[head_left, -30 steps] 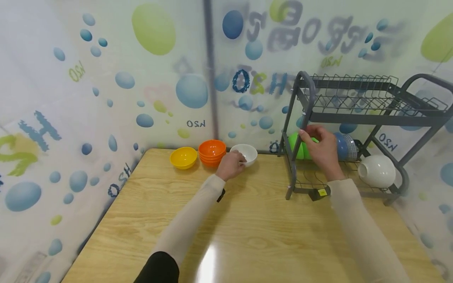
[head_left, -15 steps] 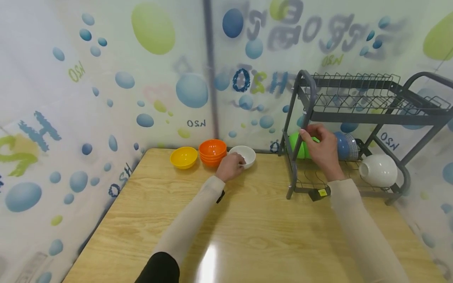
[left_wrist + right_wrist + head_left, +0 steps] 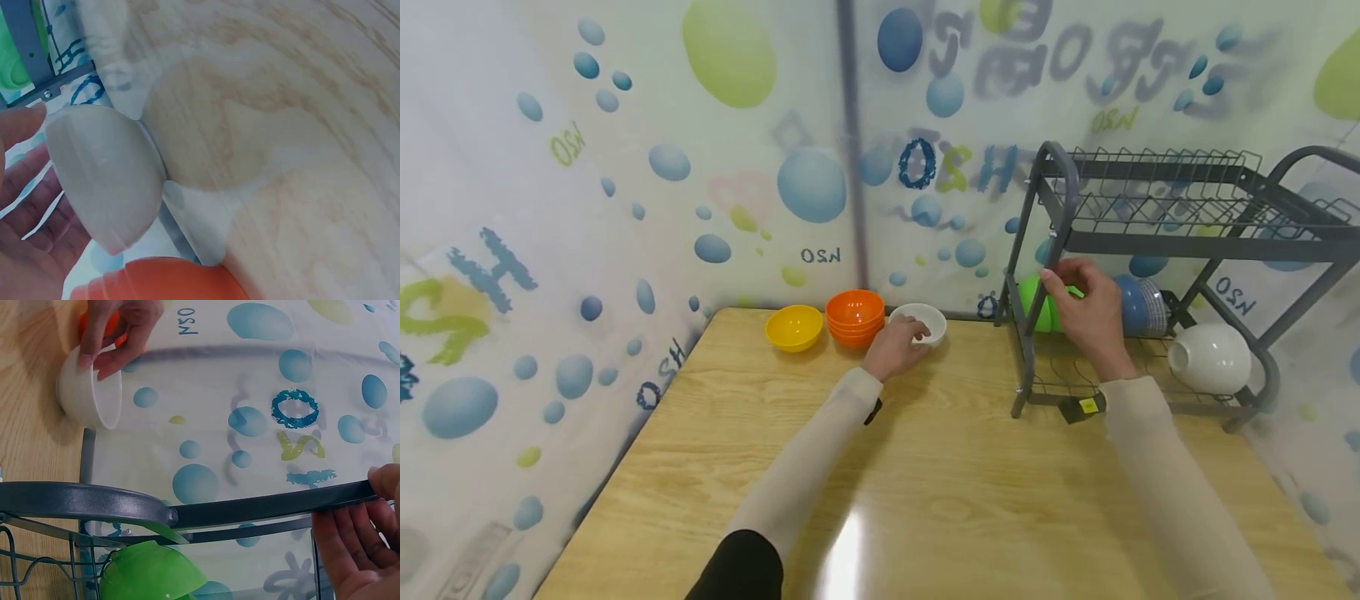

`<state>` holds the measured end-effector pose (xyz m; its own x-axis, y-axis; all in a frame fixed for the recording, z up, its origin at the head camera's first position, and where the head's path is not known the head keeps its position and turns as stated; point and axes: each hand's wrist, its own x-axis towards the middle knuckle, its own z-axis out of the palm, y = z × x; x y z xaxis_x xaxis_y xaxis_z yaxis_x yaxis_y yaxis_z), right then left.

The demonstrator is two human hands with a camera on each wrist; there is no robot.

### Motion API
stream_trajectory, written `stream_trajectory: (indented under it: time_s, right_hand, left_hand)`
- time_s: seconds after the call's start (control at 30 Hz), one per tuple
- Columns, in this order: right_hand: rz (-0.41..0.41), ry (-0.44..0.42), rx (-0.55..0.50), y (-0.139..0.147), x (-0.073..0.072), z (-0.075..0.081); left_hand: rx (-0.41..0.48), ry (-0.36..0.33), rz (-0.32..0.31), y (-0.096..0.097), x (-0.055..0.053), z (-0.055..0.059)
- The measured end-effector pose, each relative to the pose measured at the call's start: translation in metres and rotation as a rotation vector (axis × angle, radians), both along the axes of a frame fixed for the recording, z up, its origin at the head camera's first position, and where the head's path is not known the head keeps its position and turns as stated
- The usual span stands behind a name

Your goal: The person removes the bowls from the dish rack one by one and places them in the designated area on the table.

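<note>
My left hand (image 3: 897,346) is over the near left rim of a white bowl (image 3: 106,169) that stands upright on the table. Its thumb is right at the rim, and the other fingers spread loosely over the bowl's opening. Beside that bowl, to the left, stands a stack of orange bowls (image 3: 855,312), then a yellow bowl (image 3: 794,327). My right hand (image 3: 1090,308) grips the front left post of a grey two-tier dish rack (image 3: 269,509), thumb on one side and fingers on the other.
On the rack's lower tier sit green bowls (image 3: 147,575), blue bowls (image 3: 1138,306) and a white bowl lying on its side (image 3: 1213,358). A small black piece with a yellow label (image 3: 1086,407) is at the rack's front. A patterned curtain (image 3: 760,200) closes off the back.
The white bowl has shifted slightly left toward the orange stack, and the left fingers have loosened from its rim. My right hand stays on the rack post. The head view has tilted slightly.
</note>
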<state>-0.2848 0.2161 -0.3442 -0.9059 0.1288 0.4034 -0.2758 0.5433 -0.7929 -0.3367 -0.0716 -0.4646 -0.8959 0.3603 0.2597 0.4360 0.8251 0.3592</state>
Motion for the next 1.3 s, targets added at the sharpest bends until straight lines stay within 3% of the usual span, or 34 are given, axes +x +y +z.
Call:
stream_trajectory:
  time_s: [0.17,0.43,0.7,1.03,1.3]
  right_hand:
    - [-0.009,0.027,0.000,0.000,0.000,-0.001]
    - [-0.010,0.024,0.016,-0.002,0.000,-0.001]
    - [-0.016,0.033,0.028,-0.002,0.003,0.001]
    - [-0.018,0.052,0.065,0.001,0.005,0.002]
    - [-0.015,0.078,0.132,0.011,0.008,0.002]
  left_hand:
    - [0.023,-0.023,-0.008,0.006,0.000,0.007]
    - [0.058,0.008,-0.075,0.017,0.000,0.024]
    - [0.237,-0.062,-0.129,0.050,0.008,0.052]
    - [0.400,-0.053,-0.261,0.090,0.017,0.089]
    - [0.560,-0.141,-0.277,0.111,0.019,0.110]
